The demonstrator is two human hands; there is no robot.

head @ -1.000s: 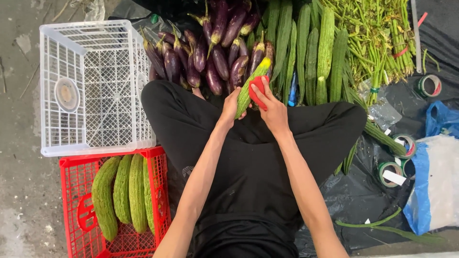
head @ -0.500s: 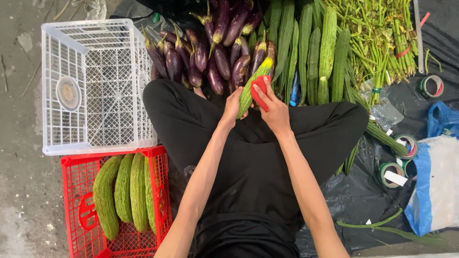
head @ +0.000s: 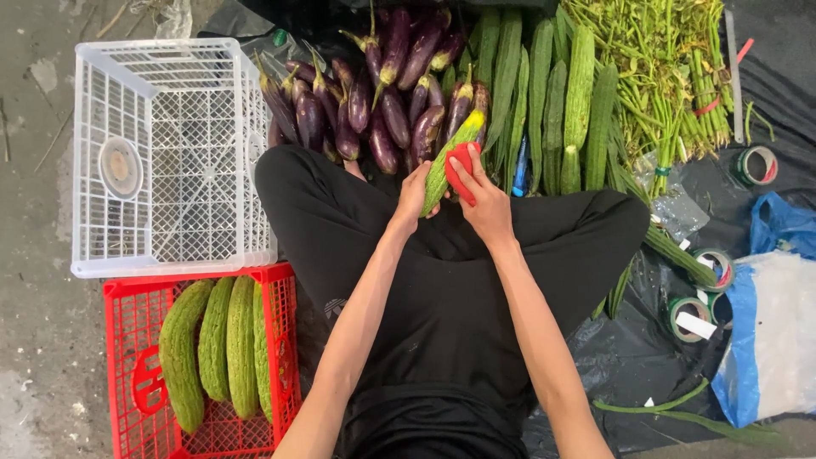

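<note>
The left hand [head: 414,194] wraps its fingers around the lower part of a long, ridged green bitter gourd with a yellowing tip [head: 450,153], which slants up and to the right above the person's crossed legs in black trousers [head: 340,229], its tip reaching the pile of vegetables ahead. The right hand [head: 484,200] presses a small red cloth-like pad [head: 463,166] against the gourd's right flank, fingers curled together over the pad and thumb lying along its edge, so the gourd sits clamped between the two hands, its middle partly hidden by the red pad. Just beyond the tip lies a heap of glossy, slender purple aubergines with green stalks [head: 382,102], and to the right of them a row of long, dull green ridged gourds [head: 561,93] laid side by side, then bundles of thin, leafy green stalks [head: 663,76]. To the left stands a white plastic lattice crate [head: 170,153], and below it a red plastic lattice crate [head: 136,331] holding several bumpy, pale green bitter gourds [head: 221,348] lying parallel. Rolls of green tape [head: 693,314] rest on a black plastic sheet [head: 637,365] at the right, near a blue and white plastic bag [head: 773,331].
</note>
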